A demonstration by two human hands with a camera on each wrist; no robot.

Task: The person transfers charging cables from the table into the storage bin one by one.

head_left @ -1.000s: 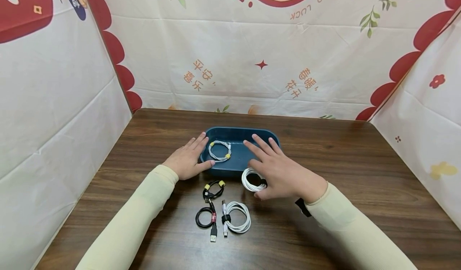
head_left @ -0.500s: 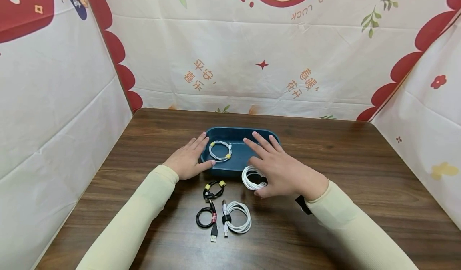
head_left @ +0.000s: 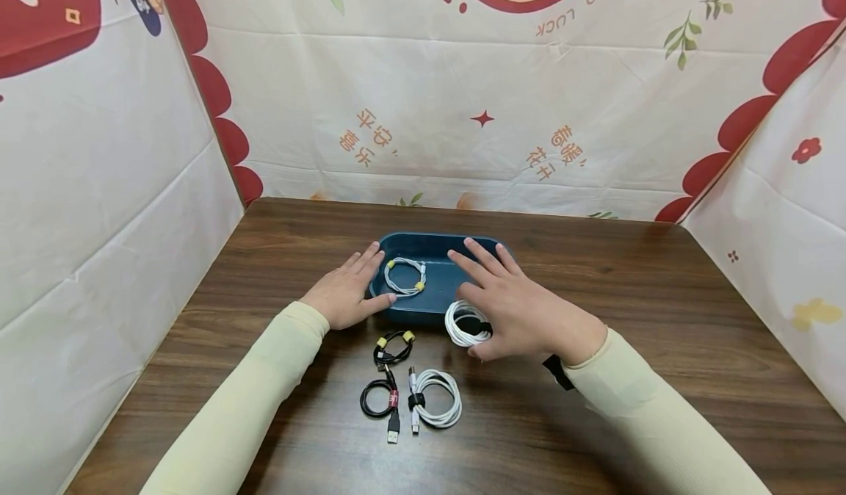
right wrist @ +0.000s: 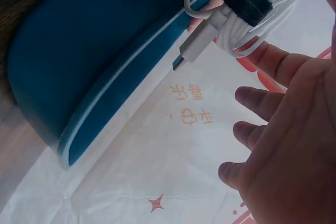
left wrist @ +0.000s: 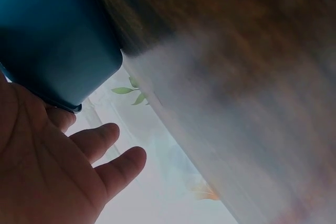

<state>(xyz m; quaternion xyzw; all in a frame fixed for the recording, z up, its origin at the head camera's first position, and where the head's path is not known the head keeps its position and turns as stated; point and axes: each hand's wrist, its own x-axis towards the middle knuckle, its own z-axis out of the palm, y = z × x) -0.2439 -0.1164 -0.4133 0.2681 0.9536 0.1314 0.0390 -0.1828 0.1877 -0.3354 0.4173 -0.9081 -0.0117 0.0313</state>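
In the head view my right hand (head_left: 518,311) pinches a coiled white USB cable (head_left: 453,327) between thumb and index finger, the other fingers spread. The coil is held just over the near side of a dark blue plastic box (head_left: 444,283). The right wrist view shows its black strap (right wrist: 248,1) and a plug (right wrist: 198,44) pointing away from the palm. My left hand (head_left: 344,295) rests with straight fingers along the box's left end, thumb at the near corner. Inside the box, at left, lies a pale coiled cable (head_left: 419,287) with yellow ties.
In front of the box lie a black cable (head_left: 406,337) with yellow ties, a black USB cable (head_left: 393,399) with a red band, and a white cable (head_left: 453,401) with a black strap. The wooden table (head_left: 595,275) meets a printed cloth (head_left: 423,150) behind and at both sides.
My right hand, with the coiled white cable, has risen very slightly toward the box. The left hand and the box have hardly moved.
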